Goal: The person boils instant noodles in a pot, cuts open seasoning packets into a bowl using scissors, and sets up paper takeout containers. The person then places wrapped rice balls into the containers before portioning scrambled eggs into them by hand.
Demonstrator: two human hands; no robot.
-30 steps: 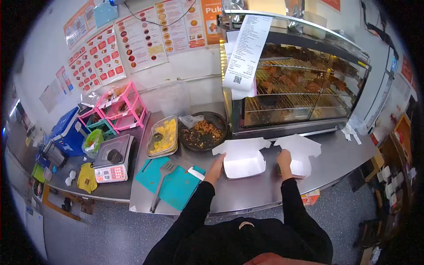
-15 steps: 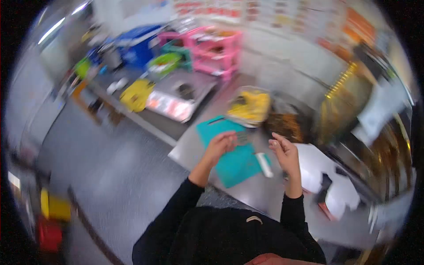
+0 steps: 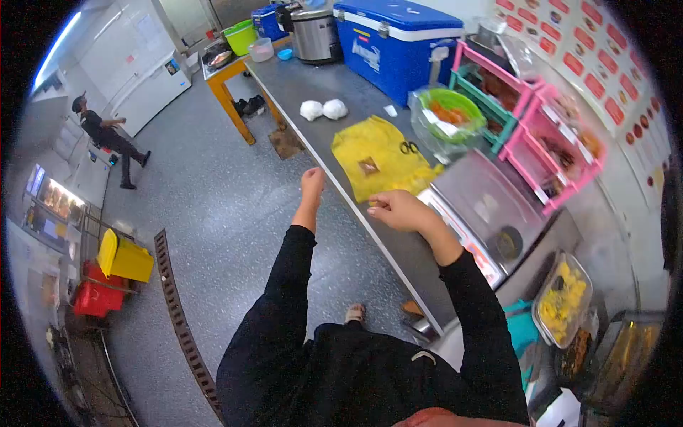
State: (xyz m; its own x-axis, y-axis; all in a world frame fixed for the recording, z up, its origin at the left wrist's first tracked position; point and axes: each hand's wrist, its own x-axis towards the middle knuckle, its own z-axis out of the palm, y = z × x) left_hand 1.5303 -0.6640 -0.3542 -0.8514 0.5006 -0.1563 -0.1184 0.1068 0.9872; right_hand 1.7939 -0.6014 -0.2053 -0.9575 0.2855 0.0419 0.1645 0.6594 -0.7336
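Note:
My left hand (image 3: 311,183) is loosely closed in the air beside the counter's long edge, above the floor. Nothing shows in it. My right hand (image 3: 400,211) is over the counter, nearest to a yellow cloth (image 3: 366,151). Its fingers are bent and the thumb stands a little apart, with nothing seen between them. On the cloth lie a small brown square packet (image 3: 368,166) and a pair of dark-handled scissors (image 3: 409,147). A flat scale-like device with a clear cover (image 3: 485,196) sits right of my right hand.
Along the grey counter (image 3: 284,89) stand two white bundles (image 3: 324,109), a blue cooler (image 3: 391,46), a steel cooker (image 3: 315,34), a green basket (image 3: 455,114) and pink racks (image 3: 555,146). A tray of yellow pieces (image 3: 562,299) is at right. Another person (image 3: 107,132) walks at far left.
My view has swung left, from the teal cutting board and white-handled knife to the counter with the yellow cloth. Both hands have left the board area. Another person has come into view.

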